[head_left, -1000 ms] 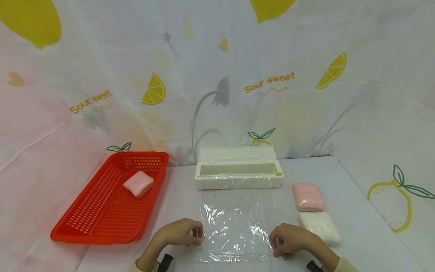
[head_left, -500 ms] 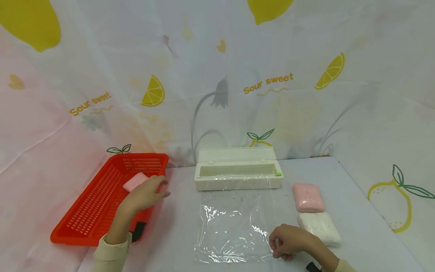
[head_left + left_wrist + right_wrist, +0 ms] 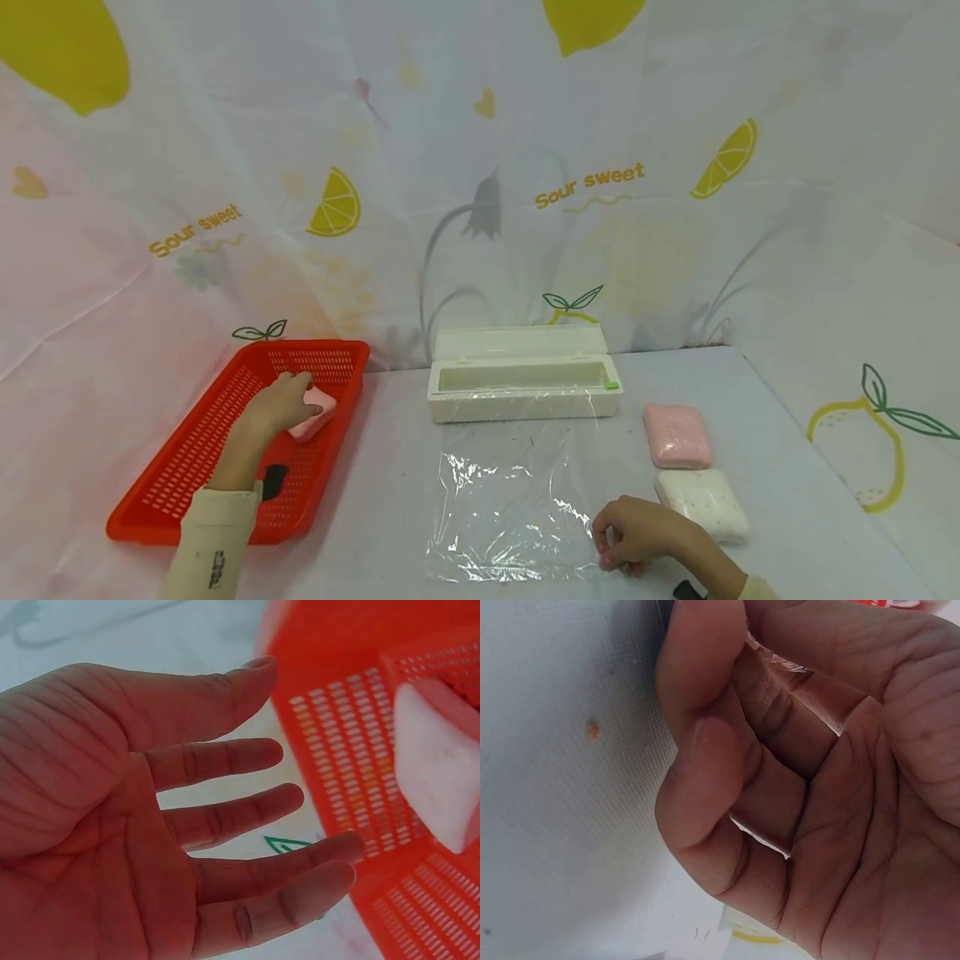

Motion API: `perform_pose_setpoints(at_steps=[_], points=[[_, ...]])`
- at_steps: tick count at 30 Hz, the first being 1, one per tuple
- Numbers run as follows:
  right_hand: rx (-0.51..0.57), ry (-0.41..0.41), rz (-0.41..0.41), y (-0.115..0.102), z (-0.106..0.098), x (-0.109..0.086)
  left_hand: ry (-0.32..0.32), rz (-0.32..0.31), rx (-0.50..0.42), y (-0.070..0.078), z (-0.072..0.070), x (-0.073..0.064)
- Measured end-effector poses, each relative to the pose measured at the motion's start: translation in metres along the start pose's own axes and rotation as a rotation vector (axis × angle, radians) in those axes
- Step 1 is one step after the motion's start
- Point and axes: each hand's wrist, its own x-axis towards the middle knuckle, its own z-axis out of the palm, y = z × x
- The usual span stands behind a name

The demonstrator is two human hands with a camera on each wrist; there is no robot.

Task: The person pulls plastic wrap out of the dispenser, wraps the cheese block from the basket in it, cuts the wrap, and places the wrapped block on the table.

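In the head view my left hand [image 3: 279,405] is inside the red basket [image 3: 318,492], fingers over a pink soap-like block [image 3: 321,405]. The left wrist view shows that hand's fingers spread and fairly straight, with the pale block [image 3: 439,765] beyond the fingertips. My right hand [image 3: 637,533] rests low on the table, pinching the near right corner of a clear sheet of cling film [image 3: 510,508]. In the right wrist view its fingers [image 3: 705,780] curl inward, with a bit of shiny film near the thumb. The film runs out from a white dispenser box [image 3: 525,407] with its lid up.
Right of the film, a wrapped pink block [image 3: 678,437] lies just behind a wrapped white block [image 3: 703,504]. A lemon-print cloth [image 3: 480,167] hangs behind the white table [image 3: 787,467]. The basket has raised, perforated walls.
My left hand has left the film's left edge and moved left and forward into the basket, over the pink block. My right hand stays at the film's corner.
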Motion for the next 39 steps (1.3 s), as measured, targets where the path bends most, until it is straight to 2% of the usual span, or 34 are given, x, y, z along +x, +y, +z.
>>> perform_pose_setpoints(at_steps=[10, 18, 27, 34, 39], points=[[0.016, 0.017, -0.005, 0.006, 0.003, 0.001, -0.125, -0.061, -0.047, -0.015, 0.000, 0.020], [0.027, 0.026, -0.008, 0.006, 0.005, 0.000, -0.205, -0.123, -0.170, -0.033, 0.007, 0.033], [0.026, 0.026, 0.000, 0.006, 0.006, 0.001, -0.275, -0.243, -0.319, -0.056, 0.025, 0.039], [0.011, 0.024, 0.016, 0.003, 0.005, 0.001, -0.296, -0.253, -0.352, -0.064, 0.032, 0.043], [0.007, 0.026, 0.025, 0.001, 0.003, 0.002, -0.292, -0.249, -0.297, -0.063, 0.033, 0.048]])
